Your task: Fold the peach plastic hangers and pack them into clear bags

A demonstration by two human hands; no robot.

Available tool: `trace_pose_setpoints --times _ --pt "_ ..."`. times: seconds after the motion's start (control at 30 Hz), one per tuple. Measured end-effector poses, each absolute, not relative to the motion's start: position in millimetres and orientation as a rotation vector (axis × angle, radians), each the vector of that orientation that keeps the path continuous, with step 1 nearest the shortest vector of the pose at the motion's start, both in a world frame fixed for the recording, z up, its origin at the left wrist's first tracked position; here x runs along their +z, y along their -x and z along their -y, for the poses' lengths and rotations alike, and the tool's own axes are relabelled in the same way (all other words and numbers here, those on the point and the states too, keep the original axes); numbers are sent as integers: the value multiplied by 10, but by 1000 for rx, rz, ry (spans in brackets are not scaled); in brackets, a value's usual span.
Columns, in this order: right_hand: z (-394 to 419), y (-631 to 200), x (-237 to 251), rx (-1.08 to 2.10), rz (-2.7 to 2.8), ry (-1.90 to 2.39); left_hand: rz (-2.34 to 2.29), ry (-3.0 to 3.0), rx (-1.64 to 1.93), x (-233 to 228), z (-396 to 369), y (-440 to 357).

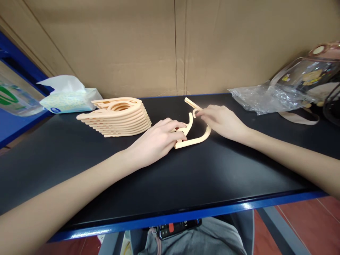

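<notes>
Holding a peach plastic hanger [195, 139] on the black table [186, 177] was what I saw both hands doing; it lay flat near the middle of the tabletop, partly folded, one arm curving along the near side, a straight arm angling up toward the back, the hook curling in between; my left hand [156, 140] came in from the lower left, fingers curled together and pinched on the hanger's left end, thumb side pressed against the hook base; my right hand [221, 120] came in from the right, fingers close together, tips gripping the small hook at the top, palm lying over the curved arm; exact thumb position on the right I could not tell, hidden under the fingers; just left of the left hand sat a stack of hangers [118, 117], same peach colour, folded flat and fanned slightly, apart from the one in hand; behind that stack, a pack of tissues [69, 95] with one sheet sticking up; far right, a crumpled plastic bag [265, 99] and beside it a clear pouch [308, 79] with a strap; cardboard [170, 42] stood as a wall behind the table; a phone [177, 227] rested on my lap below the blue table edge.
</notes>
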State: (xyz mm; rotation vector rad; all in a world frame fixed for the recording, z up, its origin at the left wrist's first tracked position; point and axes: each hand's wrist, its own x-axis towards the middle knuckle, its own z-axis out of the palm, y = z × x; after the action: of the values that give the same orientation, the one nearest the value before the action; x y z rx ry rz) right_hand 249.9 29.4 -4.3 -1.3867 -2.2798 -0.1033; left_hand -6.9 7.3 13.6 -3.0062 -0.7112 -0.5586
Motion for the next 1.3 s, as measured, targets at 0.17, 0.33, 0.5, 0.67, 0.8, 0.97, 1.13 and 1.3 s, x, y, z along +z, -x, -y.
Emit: trace_pose_setpoints --times 0.17,0.33,0.5,0.67,0.8,0.97,1.13,1.3 --pt "-287 -2491 -25 -122 2262 1445 706 3057 -533 171 -39 59" --pt "-277 -2493 -25 -101 2252 1449 739 3122 -503 200 3 42" --pt "-263 -2489 -19 -56 2244 1484 730 3098 -491 166 -6 19" --pt "-260 -2480 -8 28 2229 1517 725 3078 -479 157 -10 14" --pt "-259 -2479 -7 62 2236 1491 782 3083 -466 178 4 15" --pt "-255 -2478 -4 56 2287 1458 797 3077 -457 193 11 16" --pt "-236 -2472 10 28 2346 1390 777 3077 -419 191 6 29" --pt "-212 -2453 31 -65 2448 1323 683 3063 -403 182 -12 36"
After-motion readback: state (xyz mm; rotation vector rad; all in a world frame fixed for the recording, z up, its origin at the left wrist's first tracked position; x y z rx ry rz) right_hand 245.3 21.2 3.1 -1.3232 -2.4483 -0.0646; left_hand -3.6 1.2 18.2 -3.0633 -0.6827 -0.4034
